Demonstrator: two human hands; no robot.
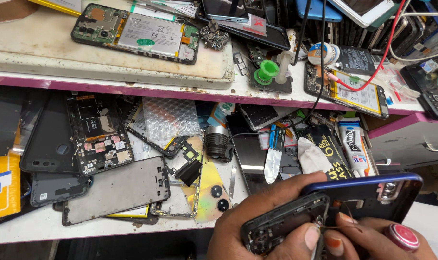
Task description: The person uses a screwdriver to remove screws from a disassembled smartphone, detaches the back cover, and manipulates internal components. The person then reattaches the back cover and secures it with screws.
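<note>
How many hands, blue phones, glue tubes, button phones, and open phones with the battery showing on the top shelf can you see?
Hands: 2 (left hand, right hand)
Blue phone, held: 1
Open phones with battery showing: 2
Glue tube: 1
Button phone: 1
Total: 7

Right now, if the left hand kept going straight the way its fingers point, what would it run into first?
Probably the opened blue phone it already grips. Beyond that, the left hand points up-right toward the white tube on the shelf, though depth is unclear.
</note>
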